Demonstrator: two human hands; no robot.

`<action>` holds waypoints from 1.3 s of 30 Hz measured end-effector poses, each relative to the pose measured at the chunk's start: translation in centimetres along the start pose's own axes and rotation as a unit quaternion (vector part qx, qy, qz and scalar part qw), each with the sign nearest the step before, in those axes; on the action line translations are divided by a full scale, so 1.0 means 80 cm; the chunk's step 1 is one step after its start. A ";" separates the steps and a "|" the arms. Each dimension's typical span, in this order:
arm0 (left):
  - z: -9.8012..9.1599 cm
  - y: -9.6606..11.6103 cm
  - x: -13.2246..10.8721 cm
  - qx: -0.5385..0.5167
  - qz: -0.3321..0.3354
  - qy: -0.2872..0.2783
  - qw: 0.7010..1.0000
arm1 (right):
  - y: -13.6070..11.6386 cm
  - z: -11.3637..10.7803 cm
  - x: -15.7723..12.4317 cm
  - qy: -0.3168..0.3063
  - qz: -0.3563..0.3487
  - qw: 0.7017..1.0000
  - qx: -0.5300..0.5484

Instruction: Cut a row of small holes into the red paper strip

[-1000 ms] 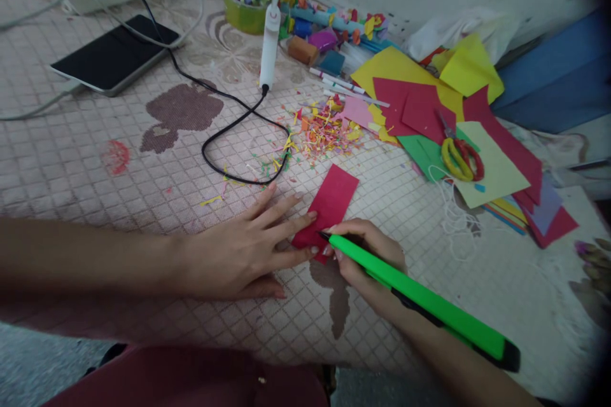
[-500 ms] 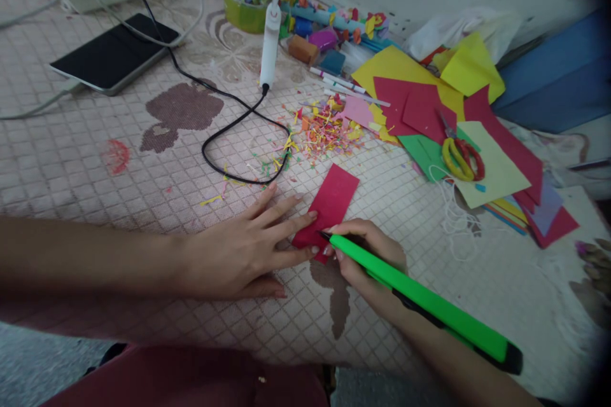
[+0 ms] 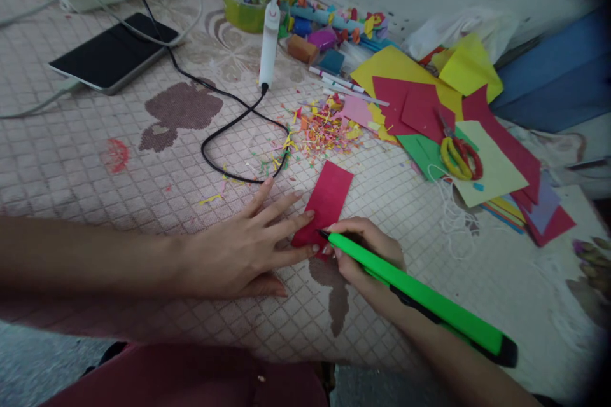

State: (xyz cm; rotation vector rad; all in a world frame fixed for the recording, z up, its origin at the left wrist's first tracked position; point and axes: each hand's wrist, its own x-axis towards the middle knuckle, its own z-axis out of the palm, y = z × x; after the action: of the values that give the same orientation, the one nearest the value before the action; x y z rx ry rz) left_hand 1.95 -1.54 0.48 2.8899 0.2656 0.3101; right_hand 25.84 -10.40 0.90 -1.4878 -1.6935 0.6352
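Observation:
A small red paper strip [image 3: 328, 198] lies on the patterned cloth in front of me. My left hand [image 3: 243, 245] rests flat on the cloth with fingers spread, its fingertips pressing the strip's near end. My right hand [image 3: 367, 254] grips a long bright green utility knife [image 3: 420, 297], whose dark tip touches the near edge of the strip beside my left fingertips.
Paper shreds [image 3: 324, 130] are heaped just beyond the strip. Coloured sheets [image 3: 405, 86] with yellow and red scissors [image 3: 461, 158] lie at right. A white glue gun [image 3: 270, 38] with black cable [image 3: 229, 127], a dark tablet [image 3: 112, 51] and craft clutter stand behind.
The red strip has turned slightly, its far end swinging a little left. Both hands and the knife stay almost where they were.

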 end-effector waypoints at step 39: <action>-0.001 0.001 -0.005 0.004 -0.008 0.007 1.000 | -0.004 0.000 0.002 0.002 0.034 0.999 0.035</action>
State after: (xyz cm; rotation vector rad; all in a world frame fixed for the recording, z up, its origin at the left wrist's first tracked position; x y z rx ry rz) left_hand 1.58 -1.63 0.50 2.8927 0.2927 0.3276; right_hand 25.64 -10.33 1.21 -1.5014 -1.6073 0.7192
